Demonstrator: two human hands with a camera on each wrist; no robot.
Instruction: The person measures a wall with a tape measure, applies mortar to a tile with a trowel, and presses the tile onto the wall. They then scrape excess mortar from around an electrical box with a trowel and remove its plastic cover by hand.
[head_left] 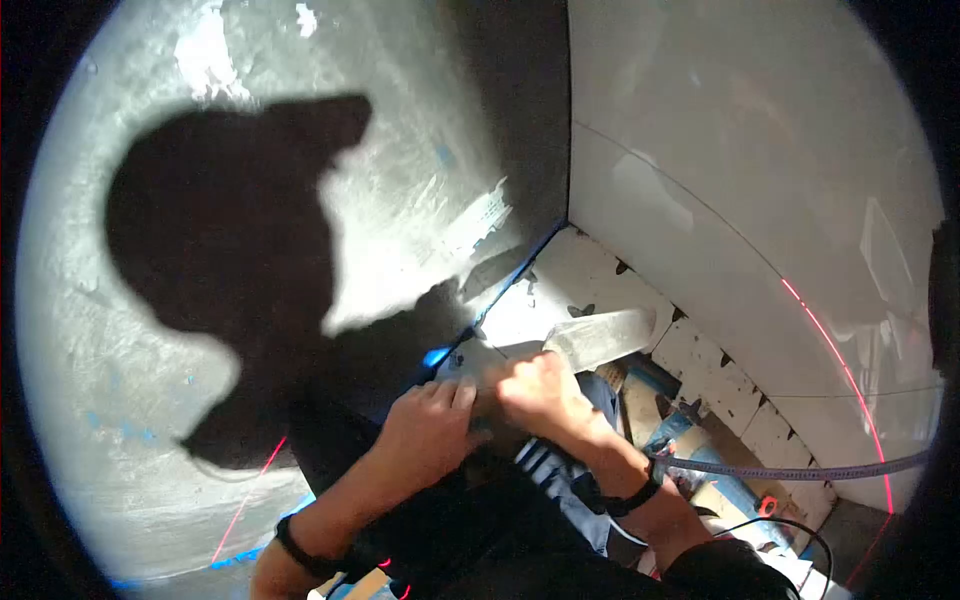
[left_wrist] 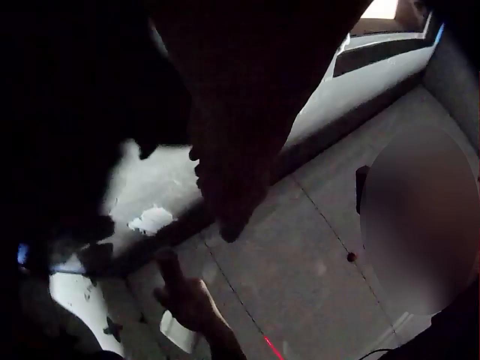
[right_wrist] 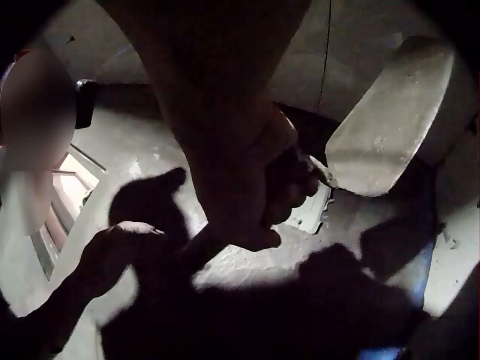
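Beside a grey wall [head_left: 410,90], right hand [head_left: 548,395] gripping a trowel [head_left: 605,342], left hand [head_left: 428,422] loosely uncurled nearby.

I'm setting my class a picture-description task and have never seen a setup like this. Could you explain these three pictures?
There is no machine here: a person works with two bare hands and wears cameras. The big picture comes from the head, looking forward and down. The other two come from the left and right wrists, so a dark hand and forearm loom close in each.

The right hand grips a trowel by its handle, the pale blade sticking out. The left hand is close by; whether it holds anything is unclear.

Below are white tiles with dark marks along the joints, and a jumble of items too mixed to name. A red line crosses the pale wall.
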